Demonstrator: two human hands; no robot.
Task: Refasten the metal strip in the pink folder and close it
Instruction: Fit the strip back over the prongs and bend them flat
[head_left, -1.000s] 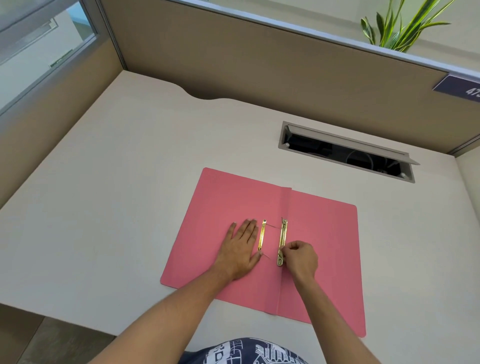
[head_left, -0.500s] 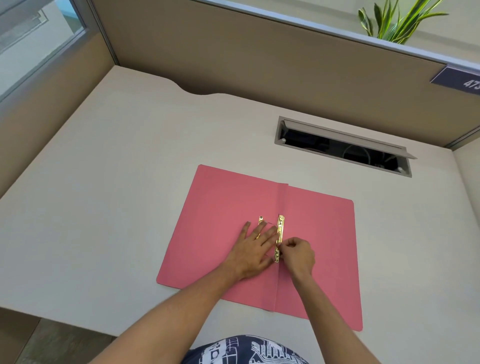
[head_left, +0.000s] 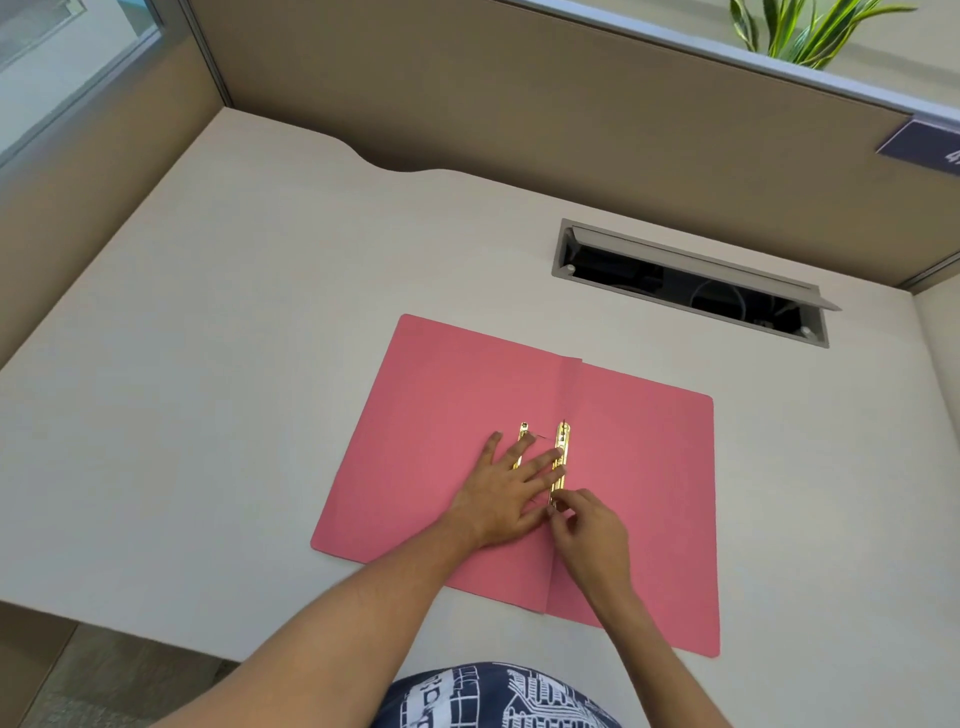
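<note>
The pink folder (head_left: 441, 405) lies open and flat on the desk. Two gold metal strips run side by side near its spine: the left strip (head_left: 523, 430) is mostly hidden under my fingers, and the right strip (head_left: 562, 447) sits on the spine fold. My left hand (head_left: 506, 493) lies flat with its fingers spread, covering the left strip and touching the middle of the right one. My right hand (head_left: 589, 530) pinches the near end of the right strip between thumb and fingertips.
An open cable slot (head_left: 691, 283) with a raised grey lid is set in the desk (head_left: 234, 364) behind the folder. Beige partition walls (head_left: 519, 104) enclose the desk at back and left. A green plant (head_left: 800, 31) stands beyond the partition. The desk's front edge runs close to my body.
My left hand has slid right from the folder's left leaf, over the left strip and onto the right strip. My right hand has stayed pinched at the right strip's near end.
</note>
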